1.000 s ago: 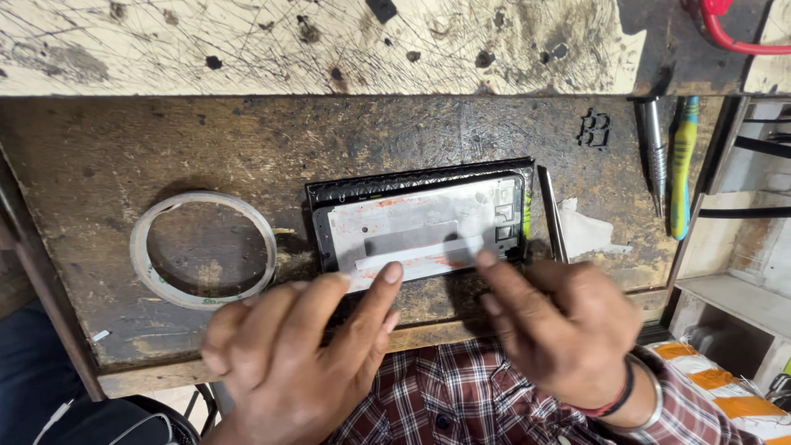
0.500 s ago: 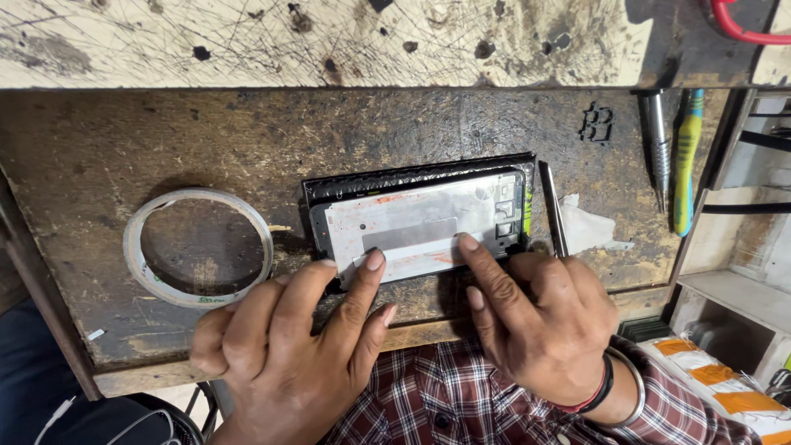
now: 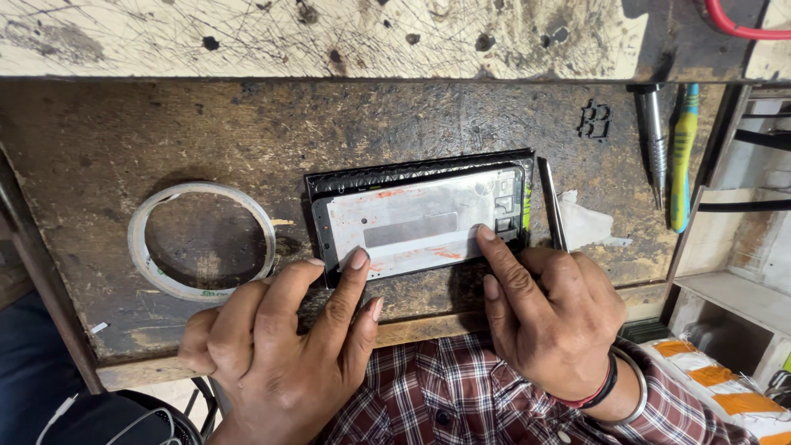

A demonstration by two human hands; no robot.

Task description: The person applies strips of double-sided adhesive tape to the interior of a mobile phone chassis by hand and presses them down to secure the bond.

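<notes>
Fingers [image 3: 356, 262] of the left hand [image 3: 280, 354] and right hand [image 3: 552, 317] are spread apart, tips pressing the near edge of the screen panel [image 3: 420, 218] lying flat on the desk [image 3: 165, 132]. Even, gentle pressure along that edge seems wise.

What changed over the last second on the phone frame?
Both hands slid their fingers along the pale strip on the silver rectangular phone frame: the left hand rightward, the right hand leftward, now nearer each other and pressing its lower edge. Nothing grasped or released. The white tape ring and slim metal tool stayed put.
</notes>
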